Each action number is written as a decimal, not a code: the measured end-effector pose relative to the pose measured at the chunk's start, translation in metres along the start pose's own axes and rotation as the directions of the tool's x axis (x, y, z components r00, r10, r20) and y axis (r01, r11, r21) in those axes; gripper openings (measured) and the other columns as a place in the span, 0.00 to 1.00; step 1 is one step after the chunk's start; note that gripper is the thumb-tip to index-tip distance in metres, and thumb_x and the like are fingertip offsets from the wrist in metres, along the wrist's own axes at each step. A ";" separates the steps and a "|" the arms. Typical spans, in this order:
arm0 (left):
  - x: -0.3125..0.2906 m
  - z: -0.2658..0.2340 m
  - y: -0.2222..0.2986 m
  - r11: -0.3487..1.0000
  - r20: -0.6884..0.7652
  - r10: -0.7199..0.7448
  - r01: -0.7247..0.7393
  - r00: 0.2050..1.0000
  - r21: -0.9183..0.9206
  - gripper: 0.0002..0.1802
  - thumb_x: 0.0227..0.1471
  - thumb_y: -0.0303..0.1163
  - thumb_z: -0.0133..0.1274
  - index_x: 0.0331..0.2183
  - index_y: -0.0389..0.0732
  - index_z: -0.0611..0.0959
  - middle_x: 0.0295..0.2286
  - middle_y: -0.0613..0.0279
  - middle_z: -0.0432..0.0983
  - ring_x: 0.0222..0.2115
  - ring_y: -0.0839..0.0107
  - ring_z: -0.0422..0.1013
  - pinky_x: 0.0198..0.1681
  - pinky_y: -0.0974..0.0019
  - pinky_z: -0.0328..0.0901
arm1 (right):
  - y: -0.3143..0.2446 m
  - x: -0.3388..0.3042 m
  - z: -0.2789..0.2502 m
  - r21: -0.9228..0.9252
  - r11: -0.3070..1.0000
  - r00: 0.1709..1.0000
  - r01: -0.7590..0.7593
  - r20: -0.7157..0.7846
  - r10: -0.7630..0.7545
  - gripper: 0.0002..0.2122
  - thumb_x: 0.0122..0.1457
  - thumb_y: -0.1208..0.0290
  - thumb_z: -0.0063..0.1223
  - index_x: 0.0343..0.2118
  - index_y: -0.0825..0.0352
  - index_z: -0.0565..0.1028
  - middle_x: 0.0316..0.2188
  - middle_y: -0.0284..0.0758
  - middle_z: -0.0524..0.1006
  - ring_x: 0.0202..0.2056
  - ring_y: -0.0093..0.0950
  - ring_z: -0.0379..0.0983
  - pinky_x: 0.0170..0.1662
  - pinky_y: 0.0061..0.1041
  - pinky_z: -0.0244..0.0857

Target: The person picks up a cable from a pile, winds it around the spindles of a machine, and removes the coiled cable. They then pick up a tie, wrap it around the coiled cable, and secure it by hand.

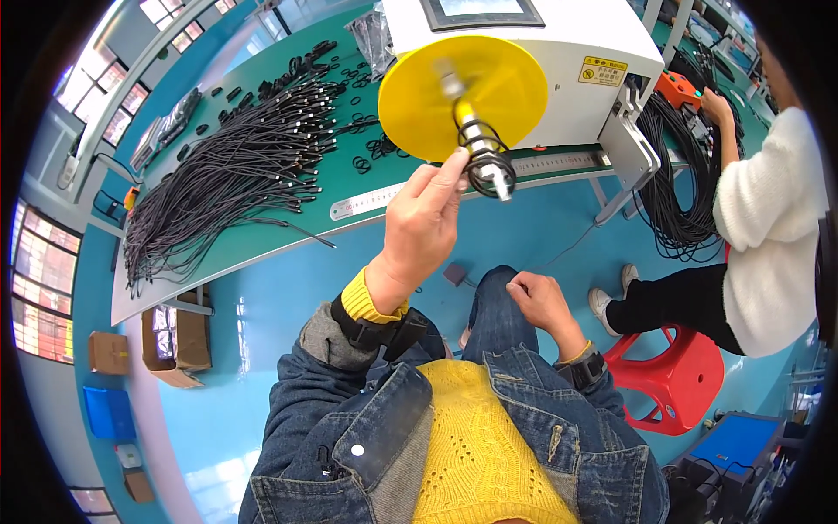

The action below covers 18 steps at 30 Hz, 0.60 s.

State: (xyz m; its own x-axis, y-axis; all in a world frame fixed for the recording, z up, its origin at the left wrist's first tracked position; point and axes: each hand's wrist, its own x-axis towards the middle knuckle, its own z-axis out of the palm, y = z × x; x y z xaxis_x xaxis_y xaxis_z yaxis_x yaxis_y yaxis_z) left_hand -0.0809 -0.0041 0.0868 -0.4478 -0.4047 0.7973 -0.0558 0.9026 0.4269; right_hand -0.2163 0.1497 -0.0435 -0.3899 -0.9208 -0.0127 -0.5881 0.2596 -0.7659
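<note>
My left hand is raised in front of a winding machine, thumb and fingertips pinched together at a black cable. Loops of this cable lie around the metal spindle, which sticks out toward me from a round yellow disc. The inner part of the spindle is blurred. My right hand rests by my thigh, its fingers loosely bent and nothing visible in them.
On the green table a large heap of black cables lies left, near small black rings. A steel ruler runs along the front edge. At right, a person in a white sweater stands near a red stool and hanging cable coils.
</note>
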 end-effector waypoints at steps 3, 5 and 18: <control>0.009 0.008 0.006 0.994 0.019 0.100 -0.101 0.995 0.047 0.13 0.46 0.22 0.52 0.38 0.34 0.77 0.23 0.56 0.69 0.21 0.68 0.68 0.23 0.72 0.62 | -0.016 0.011 -0.020 0.064 0.991 0.983 0.121 -0.146 -0.110 0.08 0.50 0.69 0.49 0.23 0.70 0.72 0.18 0.43 0.72 0.23 0.41 0.70 0.26 0.32 0.63; 0.015 0.013 0.012 0.960 0.026 0.190 -0.191 0.982 0.205 0.15 0.43 0.24 0.54 0.37 0.33 0.76 0.26 0.55 0.68 0.23 0.63 0.68 0.24 0.67 0.64 | -0.037 0.022 -0.036 0.092 0.979 0.961 0.184 -0.226 -0.159 0.07 0.50 0.70 0.50 0.23 0.70 0.72 0.18 0.43 0.72 0.22 0.40 0.70 0.25 0.31 0.63; 0.031 -0.001 0.017 0.871 0.270 -0.075 -0.069 0.960 0.486 0.26 0.52 0.33 0.43 0.49 0.25 0.62 0.44 0.35 0.60 0.44 0.46 0.61 0.47 0.57 0.59 | -0.088 0.080 -0.079 0.140 0.903 0.841 0.406 -0.444 -0.309 0.27 0.42 0.69 0.62 0.45 0.71 0.65 0.36 0.38 0.71 0.33 0.22 0.69 0.36 0.21 0.66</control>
State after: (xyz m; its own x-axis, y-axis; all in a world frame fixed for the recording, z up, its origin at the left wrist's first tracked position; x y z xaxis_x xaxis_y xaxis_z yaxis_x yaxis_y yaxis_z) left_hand -0.0950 -0.0017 0.1187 -0.6669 -0.4169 0.6176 -0.4519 0.8853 0.1096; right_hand -0.2522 0.0764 0.0737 -0.4607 -0.7252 0.5118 -0.5899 -0.1806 -0.7870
